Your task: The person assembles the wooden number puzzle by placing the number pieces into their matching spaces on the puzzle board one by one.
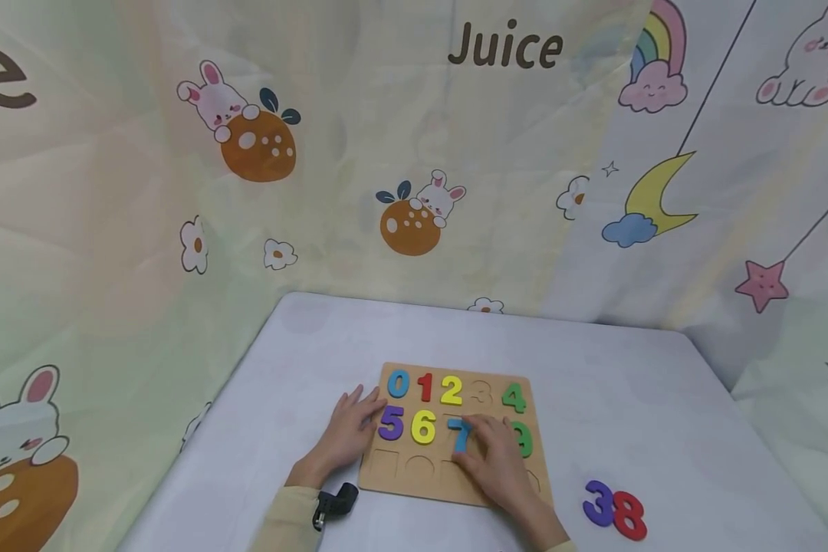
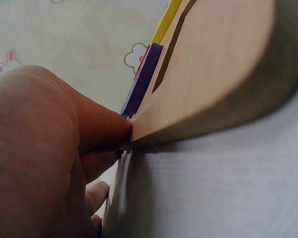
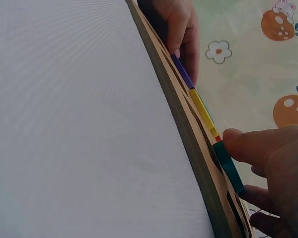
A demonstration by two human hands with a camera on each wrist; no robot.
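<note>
My right hand [image 1: 497, 460] pinches a blue number 7 piece [image 1: 461, 434] between thumb and fingers, over the second row of a wooden number puzzle board [image 1: 421, 479]. In the right wrist view this piece [image 3: 228, 167] looks teal and stands tilted at the board's surface. My left hand [image 1: 348, 431] rests at the board's left edge, its fingers fairly straight and touching it beside the purple 5 [image 1: 391, 423]. The left wrist view shows the thumb against the board's edge. Blue 0, red 1, yellow 2, green 4 and yellow 6 [image 1: 424, 427] sit on the board; my right hand partly covers the green 9.
A purple 3 [image 1: 598, 504] and a red 8 [image 1: 630, 515] lie together on the white table [image 1: 662, 429], right of the board. Bare recesses show at the 3 outline [image 1: 481, 393] and along the bottom row. Patterned cloth [image 1: 345, 115] hangs behind the table.
</note>
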